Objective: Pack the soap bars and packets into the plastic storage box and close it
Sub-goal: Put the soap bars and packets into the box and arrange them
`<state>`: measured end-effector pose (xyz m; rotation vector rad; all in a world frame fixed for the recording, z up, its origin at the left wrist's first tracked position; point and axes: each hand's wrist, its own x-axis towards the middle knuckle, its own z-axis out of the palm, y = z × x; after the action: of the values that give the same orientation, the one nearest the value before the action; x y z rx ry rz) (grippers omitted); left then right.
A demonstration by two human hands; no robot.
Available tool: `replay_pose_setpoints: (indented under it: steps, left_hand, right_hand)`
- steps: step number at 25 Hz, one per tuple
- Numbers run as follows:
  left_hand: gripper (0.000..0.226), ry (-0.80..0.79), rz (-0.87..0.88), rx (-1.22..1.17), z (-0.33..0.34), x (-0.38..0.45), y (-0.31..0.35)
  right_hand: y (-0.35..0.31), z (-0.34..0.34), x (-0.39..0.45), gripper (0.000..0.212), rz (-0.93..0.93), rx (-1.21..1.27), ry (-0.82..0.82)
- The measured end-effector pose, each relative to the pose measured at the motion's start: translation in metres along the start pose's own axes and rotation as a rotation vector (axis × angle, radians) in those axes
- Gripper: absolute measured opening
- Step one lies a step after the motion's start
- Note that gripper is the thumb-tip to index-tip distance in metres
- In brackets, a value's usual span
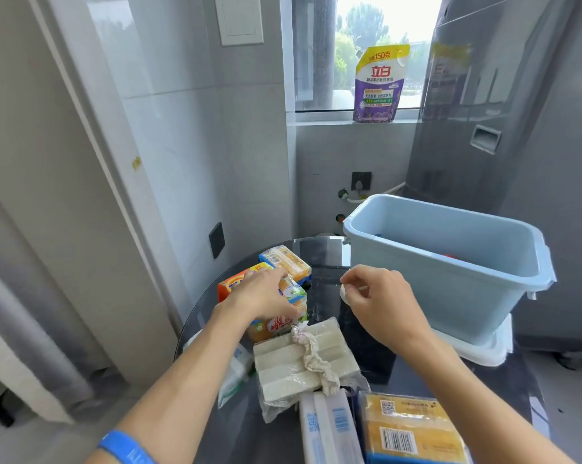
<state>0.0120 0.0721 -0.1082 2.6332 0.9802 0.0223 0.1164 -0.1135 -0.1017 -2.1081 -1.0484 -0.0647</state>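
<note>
Dark round table (326,272), edge-crowded; left hand (266,293) gripping orange soap packet (283,324), right hand (380,299) pinching white piece (344,293).

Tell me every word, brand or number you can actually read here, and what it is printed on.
"立白": brand on the purple detergent pouch on the windowsill.
"150克": yellow top band of that pouch.
Smaller lines on the pouch: too small to read.
Red lettering on the orange soap packet under the left hand: blurred.
Barcode and QR code on the yellow packet: digits unreadable.
Blue print on the white packet: unreadable.
</note>
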Motion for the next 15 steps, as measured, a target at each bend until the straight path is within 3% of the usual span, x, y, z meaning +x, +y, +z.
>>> replay_pose_setpoints:
  steps: [2, 5, 9, 11, 13, 15]
  left_hand:
    - [0.090, -0.015, 0.025, 0.126, 0.009, 0.001, -0.011]
    - [0.089, 0.064, -0.012, 0.133, 0.012, 0.007, -0.014]
    - [0.081, 0.047, -0.028, 0.030, 0.010, 0.015, -0.012]
    - [0.069, 0.117, -0.033, -0.052, 0.014, 0.023, -0.002]
    - [0.056, 0.164, -0.025, 0.025, 0.025, 0.036, 0.009]
    - [0.053, 0.107, -0.050, 0.172, 0.031, 0.053, 0.023]
  right_hand:
    - [0.002, 0.009, -0.001, 0.018, 0.002, -0.009, -0.033]
    - [0.006, 0.015, -0.002, 0.021, -0.005, -0.061, -0.088]
    - [0.013, 0.014, -0.007, 0.021, 0.009, -0.084, -0.133]
    - [0.018, 0.013, -0.007, 0.022, 0.014, -0.085, -0.143]
    - [0.019, 0.014, -0.005, 0.022, 0.014, -0.081, -0.149]
    - [0.020, 0.016, -0.003, 0.022, 0.009, -0.072, -0.146]
